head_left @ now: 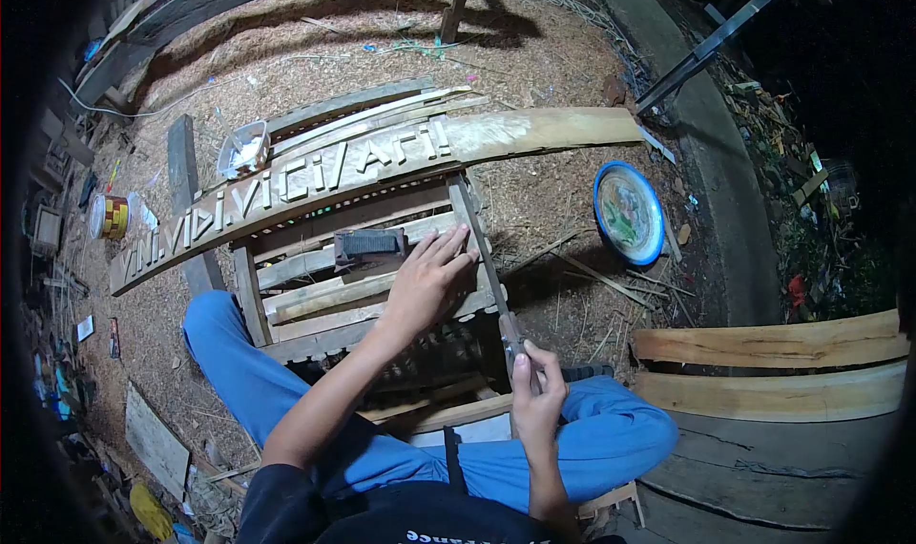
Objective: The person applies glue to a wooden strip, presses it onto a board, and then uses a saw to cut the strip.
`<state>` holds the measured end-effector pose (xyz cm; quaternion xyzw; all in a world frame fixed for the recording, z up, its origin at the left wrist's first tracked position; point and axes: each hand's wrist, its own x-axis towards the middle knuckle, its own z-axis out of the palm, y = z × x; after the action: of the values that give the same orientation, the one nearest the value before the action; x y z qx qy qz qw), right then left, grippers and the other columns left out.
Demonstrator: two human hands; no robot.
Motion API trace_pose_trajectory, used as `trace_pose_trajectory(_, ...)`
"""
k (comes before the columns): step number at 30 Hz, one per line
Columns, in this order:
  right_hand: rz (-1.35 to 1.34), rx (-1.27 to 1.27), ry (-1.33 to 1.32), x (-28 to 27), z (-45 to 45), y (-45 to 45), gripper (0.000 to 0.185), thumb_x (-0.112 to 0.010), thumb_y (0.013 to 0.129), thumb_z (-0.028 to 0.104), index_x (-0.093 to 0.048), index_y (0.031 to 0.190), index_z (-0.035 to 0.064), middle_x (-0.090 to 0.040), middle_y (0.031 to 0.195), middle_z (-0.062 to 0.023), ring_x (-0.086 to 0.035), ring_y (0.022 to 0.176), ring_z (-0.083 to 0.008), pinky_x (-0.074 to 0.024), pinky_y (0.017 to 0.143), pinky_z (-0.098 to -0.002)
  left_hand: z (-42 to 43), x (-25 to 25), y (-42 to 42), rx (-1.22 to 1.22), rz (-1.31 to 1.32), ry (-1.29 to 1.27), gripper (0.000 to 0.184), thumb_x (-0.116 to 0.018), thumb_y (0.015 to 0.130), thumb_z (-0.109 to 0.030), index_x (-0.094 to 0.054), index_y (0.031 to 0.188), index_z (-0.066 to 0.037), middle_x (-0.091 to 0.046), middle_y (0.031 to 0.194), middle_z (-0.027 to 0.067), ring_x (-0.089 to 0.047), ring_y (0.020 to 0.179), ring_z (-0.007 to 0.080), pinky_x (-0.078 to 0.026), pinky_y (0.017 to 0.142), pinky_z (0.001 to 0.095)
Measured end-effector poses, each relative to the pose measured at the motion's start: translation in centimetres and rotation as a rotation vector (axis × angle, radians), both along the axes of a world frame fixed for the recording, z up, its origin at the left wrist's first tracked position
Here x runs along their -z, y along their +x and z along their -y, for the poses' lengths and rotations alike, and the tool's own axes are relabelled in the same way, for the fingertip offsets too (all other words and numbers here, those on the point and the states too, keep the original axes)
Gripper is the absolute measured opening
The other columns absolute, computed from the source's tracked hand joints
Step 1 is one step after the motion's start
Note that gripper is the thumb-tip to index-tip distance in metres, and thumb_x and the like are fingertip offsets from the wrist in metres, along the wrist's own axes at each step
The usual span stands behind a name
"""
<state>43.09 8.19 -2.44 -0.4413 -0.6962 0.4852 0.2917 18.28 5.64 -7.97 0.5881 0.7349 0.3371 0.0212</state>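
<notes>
My left hand (429, 282) lies with its fingers spread on the right side of a slatted wooden frame (372, 221), its fingertips at the edge strip. My right hand (537, 387) is closed around the handle of a long narrow tool (509, 329), which runs up along the frame's right edge. A dark block (370, 246) sits on the slats just left of my left hand. Across the far part of the frame lies a long curved board (329, 174) with raised letters.
A blue-rimmed round tray (660, 221) stands on the sawdust at the right. A plastic tub (243, 151) is behind the board, a yellow-red roll (113, 218) at the left. Two planks (773, 344) lie at the lower right. A metal post (720, 40) slants at the upper right.
</notes>
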Motion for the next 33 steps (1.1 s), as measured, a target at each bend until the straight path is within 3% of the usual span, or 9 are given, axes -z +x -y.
trace_pose_trajectory(9,0.002,-0.017,0.013,-1.2,-0.5,-1.6,0.022,-0.066,0.103,0.007,-0.067,0.123,-0.0033,-0.076,0.106,-0.018,-0.073,0.099,-0.0169,-0.0581,0.085,-0.0316,-0.1,-0.2,-0.1,0.022,0.005,-0.018,0.045,-0.068,0.086,-0.006,-0.067,0.131,-0.004,-0.053,0.157,0.0167,-0.042,0.152,0.0334,-0.03,0.127,0.0531)
trace_pose_trajectory(13,-0.027,-0.05,0.072,0.4,0.4,1.3,0.023,-0.063,0.106,0.008,-0.063,0.124,-0.0059,-0.071,0.109,-0.0121,-0.067,0.089,-0.0116,-0.0547,0.075,-0.0265,-0.2,-0.4,-0.2,0.022,0.007,0.011,0.046,-0.068,0.086,-0.006,-0.067,0.132,-0.004,-0.054,0.155,0.0173,-0.044,0.15,0.0337,-0.031,0.126,0.0521)
trace_pose_trajectory(22,0.031,-0.05,0.104,-0.7,0.5,0.6,0.025,-0.067,0.103,0.008,-0.065,0.124,-0.0059,-0.077,0.108,-0.017,-0.072,0.1,-0.0159,-0.0572,0.086,-0.0311,-0.1,-0.7,0.0,0.01,-0.038,0.0,0.042,-0.068,0.088,-0.006,-0.068,0.13,-0.004,-0.056,0.153,0.0177,-0.046,0.148,0.0353,-0.034,0.125,0.0517)
trace_pose_trajectory(23,0.015,-0.04,0.035,-0.5,0.9,1.5,0.021,-0.062,0.105,0.005,-0.064,0.123,-0.0066,-0.071,0.108,-0.0121,-0.067,0.098,-0.0133,-0.0562,0.083,-0.0302,-0.3,-0.5,-0.1,0.011,-0.042,0.008,0.041,-0.068,0.089,-0.007,-0.068,0.13,-0.004,-0.057,0.152,0.0176,-0.047,0.147,0.0355,-0.035,0.124,0.0517)
trace_pose_trajectory(26,-0.009,-0.012,0.08,-0.4,0.8,1.4,0.022,-0.062,0.105,0.006,-0.064,0.123,-0.0063,-0.071,0.106,-0.0117,-0.068,0.095,-0.0129,-0.0564,0.081,-0.0293,-0.4,0.5,0.1,0.005,-0.038,0.034,0.039,-0.069,0.09,-0.009,-0.068,0.129,-0.005,-0.058,0.151,0.0178,-0.049,0.145,0.036,-0.037,0.122,0.0517)
trace_pose_trajectory(28,-0.008,0.073,-0.17,-0.2,0.9,1.7,0.023,-0.065,0.104,0.005,-0.065,0.124,-0.0062,-0.075,0.112,-0.0172,-0.071,0.102,-0.016,-0.0565,0.089,-0.0305,-0.5,0.7,-0.3,0.005,-0.063,0.062,0.037,-0.069,0.091,-0.009,-0.069,0.128,-0.006,-0.059,0.15,0.0181,-0.051,0.144,0.0369,-0.041,0.121,0.051)
trace_pose_trajectory(29,0.001,0.085,-0.175,-0.3,1.3,1.8,0.023,-0.065,0.104,0.005,-0.065,0.124,-0.0062,-0.075,0.112,-0.0172,-0.071,0.102,-0.016,-0.0565,0.089,-0.0305,-0.4,0.7,-0.2,0.017,-0.026,0.019,0.047,-0.061,0.086,-0.003,-0.066,0.133,-0.004,-0.056,0.154,0.0168,-0.044,0.15,0.0338,-0.033,0.127,0.0486)
trace_pose_trajectory(31,-0.007,-0.017,0.015,-0.5,1.9,1.4,0.022,-0.065,0.104,0.006,-0.065,0.123,-0.0065,-0.074,0.115,-0.017,-0.07,0.102,-0.0155,-0.0565,0.087,-0.0304,-0.6,0.6,-0.1,0.011,-0.013,0.021,0.048,-0.064,0.085,-0.004,-0.065,0.133,-0.005,-0.055,0.154,0.0168,-0.044,0.15,0.034,-0.034,0.126,0.0483)
trace_pose_trajectory(33,-0.022,-0.016,-0.018,-0.5,1.5,1.7,0.024,-0.066,0.104,0.007,-0.065,0.124,-0.006,-0.074,0.113,-0.017,-0.071,0.101,-0.0161,-0.0567,0.086,-0.0307,-0.5,0.2,-0.3,0.011,-0.03,0.038,0.043,-0.066,0.087,-0.004,-0.067,0.13,-0.005,-0.057,0.152,0.0171,-0.047,0.147,0.035,-0.037,0.123,0.0495)
